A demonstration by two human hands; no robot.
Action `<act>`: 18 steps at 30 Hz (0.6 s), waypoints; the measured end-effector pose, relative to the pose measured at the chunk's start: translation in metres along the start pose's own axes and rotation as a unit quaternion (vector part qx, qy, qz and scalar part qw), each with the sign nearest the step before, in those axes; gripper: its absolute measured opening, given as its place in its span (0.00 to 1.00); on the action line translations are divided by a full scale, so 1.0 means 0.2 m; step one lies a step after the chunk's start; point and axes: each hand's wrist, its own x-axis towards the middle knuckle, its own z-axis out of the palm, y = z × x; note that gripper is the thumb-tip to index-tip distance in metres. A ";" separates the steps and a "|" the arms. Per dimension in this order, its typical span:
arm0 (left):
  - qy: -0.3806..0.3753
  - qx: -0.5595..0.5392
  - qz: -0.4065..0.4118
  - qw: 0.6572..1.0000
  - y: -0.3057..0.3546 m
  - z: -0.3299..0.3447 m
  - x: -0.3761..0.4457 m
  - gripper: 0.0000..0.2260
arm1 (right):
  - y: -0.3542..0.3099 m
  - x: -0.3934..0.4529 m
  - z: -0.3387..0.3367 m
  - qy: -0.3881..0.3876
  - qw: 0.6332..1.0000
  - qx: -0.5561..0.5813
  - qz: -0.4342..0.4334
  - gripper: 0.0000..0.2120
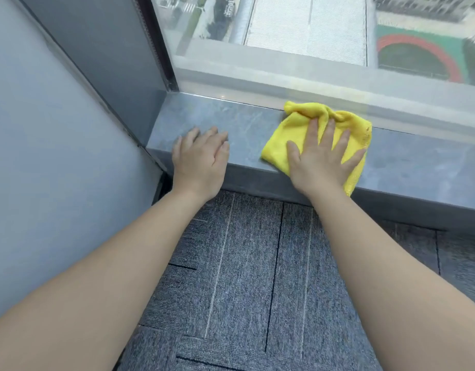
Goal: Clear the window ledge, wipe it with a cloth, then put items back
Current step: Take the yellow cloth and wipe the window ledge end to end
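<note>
A grey stone window ledge runs along the foot of the window. On it lies a crumpled yellow cloth, partly hanging over the ledge's front edge. My right hand lies flat on the cloth with fingers spread, pressing it down on the ledge. My left hand rests palm down on the bare ledge near its left end, fingers apart, holding nothing. No other items show on the visible stretch of ledge.
The window glass rises straight behind the ledge, with a dark frame at its left. A pale wall closes the left side. Grey carpet tiles cover the floor below.
</note>
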 end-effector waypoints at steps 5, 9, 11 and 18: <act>-0.012 0.004 0.018 1.000 -0.01 -0.02 -0.01 0.25 | -0.16 0.04 0.02 0.002 1.000 0.013 0.026 0.31; 0.000 -0.005 0.011 1.000 0.01 -0.02 0.00 0.26 | -0.10 -0.02 0.03 0.006 0.988 -0.038 -0.149 0.26; 0.013 -0.021 0.014 1.000 0.05 -0.01 0.01 0.26 | -0.03 -0.04 0.01 0.000 0.973 -0.056 -0.226 0.24; -0.002 -0.061 0.050 0.997 0.23 0.09 0.02 0.26 | 0.31 -0.13 0.00 -0.013 0.979 -0.068 -0.194 0.25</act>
